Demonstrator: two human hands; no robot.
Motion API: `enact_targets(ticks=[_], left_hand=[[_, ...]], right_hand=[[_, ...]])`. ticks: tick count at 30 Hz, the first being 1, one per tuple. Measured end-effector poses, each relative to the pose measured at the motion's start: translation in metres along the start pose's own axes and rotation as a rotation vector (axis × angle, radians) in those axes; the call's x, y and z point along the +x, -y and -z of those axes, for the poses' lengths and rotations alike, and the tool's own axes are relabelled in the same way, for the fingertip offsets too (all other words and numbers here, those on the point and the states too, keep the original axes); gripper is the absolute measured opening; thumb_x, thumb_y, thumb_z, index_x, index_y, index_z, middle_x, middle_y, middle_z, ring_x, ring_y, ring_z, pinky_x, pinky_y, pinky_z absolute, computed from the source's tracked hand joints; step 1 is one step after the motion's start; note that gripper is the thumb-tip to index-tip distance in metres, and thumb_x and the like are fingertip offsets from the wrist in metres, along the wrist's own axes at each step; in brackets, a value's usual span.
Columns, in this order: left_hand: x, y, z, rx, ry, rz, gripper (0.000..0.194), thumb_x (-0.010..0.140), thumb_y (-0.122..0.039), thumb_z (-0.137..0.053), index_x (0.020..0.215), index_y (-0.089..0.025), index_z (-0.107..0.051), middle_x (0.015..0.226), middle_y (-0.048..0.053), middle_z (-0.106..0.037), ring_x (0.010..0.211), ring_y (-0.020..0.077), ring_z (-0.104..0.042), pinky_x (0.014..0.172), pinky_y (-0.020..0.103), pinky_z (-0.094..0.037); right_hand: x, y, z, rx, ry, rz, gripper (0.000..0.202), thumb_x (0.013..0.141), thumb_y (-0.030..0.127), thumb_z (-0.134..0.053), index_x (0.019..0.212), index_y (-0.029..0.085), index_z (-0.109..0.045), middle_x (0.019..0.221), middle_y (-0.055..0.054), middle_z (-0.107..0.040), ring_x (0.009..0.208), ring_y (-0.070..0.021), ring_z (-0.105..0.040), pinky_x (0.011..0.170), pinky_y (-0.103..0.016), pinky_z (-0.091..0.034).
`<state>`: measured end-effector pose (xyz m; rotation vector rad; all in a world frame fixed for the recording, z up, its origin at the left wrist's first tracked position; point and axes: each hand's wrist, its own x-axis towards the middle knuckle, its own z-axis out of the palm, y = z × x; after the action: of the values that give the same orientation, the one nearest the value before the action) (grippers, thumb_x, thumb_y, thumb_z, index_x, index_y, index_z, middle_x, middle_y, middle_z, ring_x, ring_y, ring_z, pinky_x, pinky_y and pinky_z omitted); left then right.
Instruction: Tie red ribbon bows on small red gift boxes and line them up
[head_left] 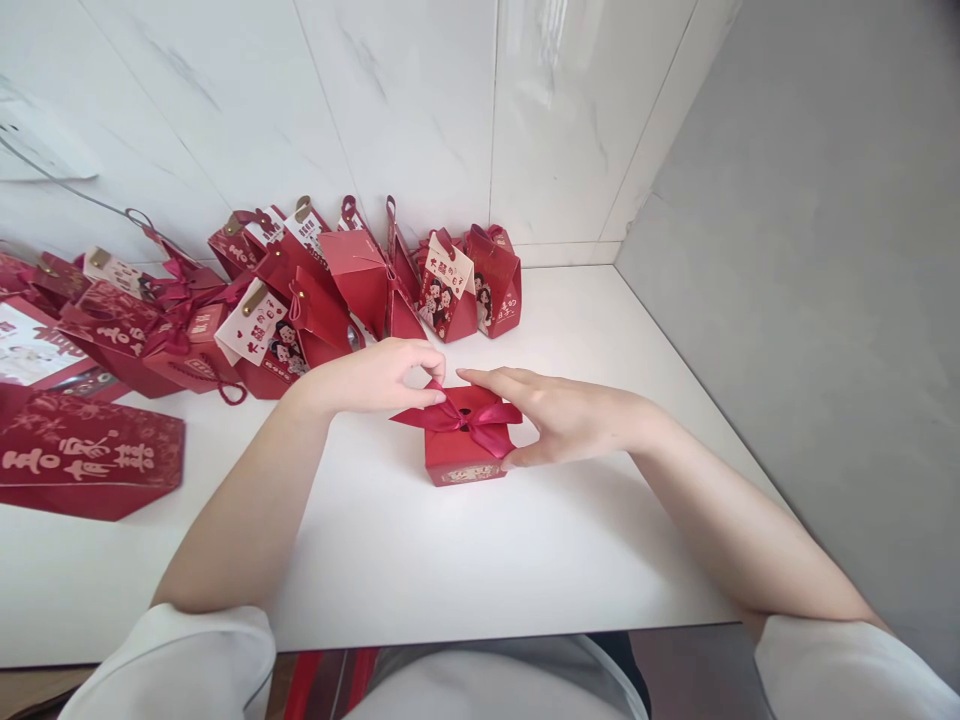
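A small red gift box (pixel 466 455) stands on the white table, with gold print on its front. Across its top lies a dark red satin ribbon bow (pixel 487 424), its loops and tails spread to both sides. My left hand (pixel 386 377) reaches in from the left, thumb and forefinger curled together at the bow's upper left part. Around the right side of the box, my right hand (pixel 574 412) has its fingers stretched apart, the thumb near the lower right corner. Its fingertips extend behind the bow; whether they touch the box is hard to see.
Several red gift boxes and bags (pixel 285 320) crowd the left and back of the white table (pixel 420 570). A larger red box (pixel 90 455) lies at the left. Marbled wall tiles (pixel 420 110) rise behind, and a grey wall (pixel 810 300) borders the right.
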<state>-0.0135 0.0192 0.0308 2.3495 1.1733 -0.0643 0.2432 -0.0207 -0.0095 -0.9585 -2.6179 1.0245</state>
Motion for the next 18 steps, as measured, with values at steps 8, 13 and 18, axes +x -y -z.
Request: enact_targets(ticks=[8, 13, 18], left_hand=[[-0.001, 0.004, 0.001, -0.155, -0.038, 0.198, 0.046, 0.081, -0.063, -0.057, 0.104, -0.024, -0.067, 0.102, 0.003, -0.072, 0.089, 0.0209, -0.065, 0.073, 0.028, -0.048], [0.001, 0.011, 0.004, -0.114, -0.032, 0.246, 0.041, 0.081, -0.061, -0.057, 0.09, -0.023, -0.069, 0.091, 0.001, -0.071, 0.083, 0.0191, -0.063, 0.07, 0.027, -0.045], [0.0, 0.01, 0.008, -0.142, 0.084, 0.133, 0.036, 0.081, -0.056, -0.06, 0.081, -0.022, -0.069, 0.081, -0.001, -0.067, 0.075, 0.016, -0.059, 0.064, 0.025, -0.042]], right_hand=[[0.001, -0.005, 0.002, -0.053, -0.062, -0.068, 0.101, 0.076, 0.039, -0.074, 0.158, 0.031, -0.015, 0.142, -0.011, -0.049, 0.119, -0.0296, -0.058, 0.093, -0.041, -0.052], [0.0, -0.005, 0.002, -0.098, -0.083, -0.109, 0.1, 0.077, 0.042, -0.072, 0.158, 0.03, -0.015, 0.143, -0.012, -0.048, 0.119, -0.0307, -0.059, 0.094, -0.043, -0.052], [0.001, -0.002, 0.003, -0.116, -0.099, -0.151, 0.097, 0.078, 0.044, -0.07, 0.158, 0.029, -0.017, 0.141, -0.012, -0.05, 0.12, -0.0316, -0.058, 0.095, -0.043, -0.051]])
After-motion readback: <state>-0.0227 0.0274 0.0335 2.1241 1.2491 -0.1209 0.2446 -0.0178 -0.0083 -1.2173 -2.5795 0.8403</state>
